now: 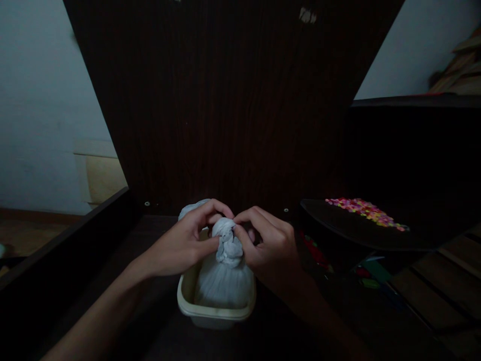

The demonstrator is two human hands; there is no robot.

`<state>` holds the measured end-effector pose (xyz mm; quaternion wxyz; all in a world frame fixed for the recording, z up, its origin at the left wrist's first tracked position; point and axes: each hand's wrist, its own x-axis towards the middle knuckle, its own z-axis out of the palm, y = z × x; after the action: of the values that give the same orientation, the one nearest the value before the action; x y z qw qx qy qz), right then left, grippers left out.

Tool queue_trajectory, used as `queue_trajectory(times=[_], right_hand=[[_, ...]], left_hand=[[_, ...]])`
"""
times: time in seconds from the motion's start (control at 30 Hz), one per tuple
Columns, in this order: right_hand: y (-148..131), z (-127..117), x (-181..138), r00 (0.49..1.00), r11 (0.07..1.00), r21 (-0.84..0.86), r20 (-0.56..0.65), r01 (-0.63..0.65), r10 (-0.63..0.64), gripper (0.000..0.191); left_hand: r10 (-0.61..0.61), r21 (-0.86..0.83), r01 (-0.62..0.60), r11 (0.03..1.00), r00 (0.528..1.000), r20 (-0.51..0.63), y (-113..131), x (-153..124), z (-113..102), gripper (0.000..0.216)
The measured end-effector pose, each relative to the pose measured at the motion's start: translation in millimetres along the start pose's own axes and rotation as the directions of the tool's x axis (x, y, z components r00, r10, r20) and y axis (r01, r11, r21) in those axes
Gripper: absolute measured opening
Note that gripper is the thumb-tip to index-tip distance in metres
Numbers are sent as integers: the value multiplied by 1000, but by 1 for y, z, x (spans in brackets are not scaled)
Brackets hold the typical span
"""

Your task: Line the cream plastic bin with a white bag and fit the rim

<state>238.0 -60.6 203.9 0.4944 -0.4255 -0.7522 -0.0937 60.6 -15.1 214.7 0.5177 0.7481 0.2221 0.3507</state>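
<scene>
A white cloth bundle (224,281), knotted at its top, sits in a cream plastic tub (210,313) on a dark surface. My left hand (184,243) and my right hand (270,248) meet over it. The fingers of both hands pinch the knot (227,239) from either side. Part of the cloth shows behind my left hand's fingers. The scene is dim.
A tall dark wooden panel (233,100) stands right behind the tub. A dark tray (338,225) at the right carries a heap of small coloured beads (364,209). A dark rail (63,240) runs along the left. Coloured bits lie below the tray.
</scene>
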Motion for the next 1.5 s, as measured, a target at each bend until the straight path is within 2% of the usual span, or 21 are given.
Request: queue_trajectory(times=[0.17,0.3,0.4,0.53,0.67,0.77,0.87,1.0,1.27,1.5], right_hand=[[1,1,-1,1000,1000,18,8,-14,14,19],[3,3,0,999,999,36,10,-35,35,18],[1,-1,2,996,995,62,44,-80,77,15],[-6,-10,5,970,963,169,158,-210,184,7],[-10,-14,5,932,927,241,295,-287,212,34],[-7,-10,4,948,937,249,263,-245,178,40],[-4,-7,3,965,951,246,226,-186,130,28],[-3,-9,5,974,965,220,202,-144,100,16],[-2,-11,6,982,970,191,143,-152,126,11],[-3,-12,5,978,971,188,174,-147,114,14]], left_hand=[[-99,-177,119,977,988,119,-3,-3,0,33],[-124,-162,145,976,984,131,-4,-4,-3,37],[-94,-141,103,985,993,71,-3,-3,-5,41],[-5,-49,0,999,995,-104,-2,1,-8,37],[40,108,-18,994,977,-208,-2,3,-6,29],[43,178,6,984,962,-271,-1,4,-4,29],[44,209,23,978,950,-309,-1,4,-3,28],[27,185,31,982,953,-302,-3,5,-4,29],[-6,134,48,990,956,-294,3,4,-5,19],[-42,66,74,995,918,-395,-3,8,-7,15]])
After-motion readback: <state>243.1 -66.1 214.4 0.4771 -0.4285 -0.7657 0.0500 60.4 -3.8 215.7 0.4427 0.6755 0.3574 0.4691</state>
